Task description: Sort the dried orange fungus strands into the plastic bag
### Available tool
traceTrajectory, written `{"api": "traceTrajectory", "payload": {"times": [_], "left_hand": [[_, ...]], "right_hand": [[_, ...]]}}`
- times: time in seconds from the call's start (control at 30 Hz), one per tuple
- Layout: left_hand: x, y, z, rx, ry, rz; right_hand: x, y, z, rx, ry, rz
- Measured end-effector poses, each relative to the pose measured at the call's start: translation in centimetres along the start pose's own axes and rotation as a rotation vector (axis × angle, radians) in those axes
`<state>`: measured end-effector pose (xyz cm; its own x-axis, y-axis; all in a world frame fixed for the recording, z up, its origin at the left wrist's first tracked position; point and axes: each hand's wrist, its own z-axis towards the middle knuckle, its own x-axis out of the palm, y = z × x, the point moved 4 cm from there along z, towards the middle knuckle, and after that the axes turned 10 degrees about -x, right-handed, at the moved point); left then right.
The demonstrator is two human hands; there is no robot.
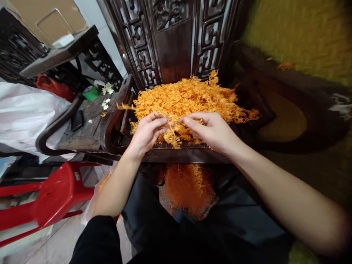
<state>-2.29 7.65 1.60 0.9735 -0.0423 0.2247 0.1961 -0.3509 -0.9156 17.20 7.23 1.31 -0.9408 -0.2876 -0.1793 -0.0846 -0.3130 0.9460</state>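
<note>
A big heap of orange plastic-looking sprigs (187, 95) covers the seat of a dark carved wooden chair (176, 55). Over the heap's front edge, my left hand (150, 131) pinches the stem of one orange sprig (172, 138), whose curled tips hang down. Just to its right, my right hand (210, 130) has thumb and forefinger pressed together near the same stem; what lies between those fingertips is too small to make out. Both hands are close together, their fingertips a short gap apart.
More orange pieces (189, 190) lie below the seat between my legs. At left stand a dark side table (79, 135) with green tape (91, 93), a black phone-like object (77, 121) and white flower pieces (106, 102), and a red plastic stool (56, 194). A woven yellowish surface (302, 40) is at right.
</note>
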Motion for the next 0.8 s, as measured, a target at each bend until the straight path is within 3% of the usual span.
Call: {"api": "traceTrajectory", "payload": {"times": [0.13, 0.3, 0.43, 0.63, 0.8], "left_hand": [[0.4, 0.4, -0.1, 0.034, -0.003, 0.045], [1.3, 0.6, -0.4, 0.097, 0.009, 0.137], [1.1, 0.7, -0.3, 0.087, -0.004, 0.096], [1.1, 1.2, -0.7, -0.079, 0.141, 0.161], [1.0, 1.0, -1.0, -0.13, 0.18, 0.139]], "right_hand": [[0.0, -0.6, 0.0, -0.054, -0.093, -0.173], [1.4, -0.8, -0.1, -0.118, -0.005, -0.166], [1.3, -0.6, -0.1, -0.191, -0.021, -0.225], [0.5, -0.4, 0.2, -0.401, -0.02, -0.396], [0.2, -0.8, 0.3, -0.416, -0.005, -0.448]]}}
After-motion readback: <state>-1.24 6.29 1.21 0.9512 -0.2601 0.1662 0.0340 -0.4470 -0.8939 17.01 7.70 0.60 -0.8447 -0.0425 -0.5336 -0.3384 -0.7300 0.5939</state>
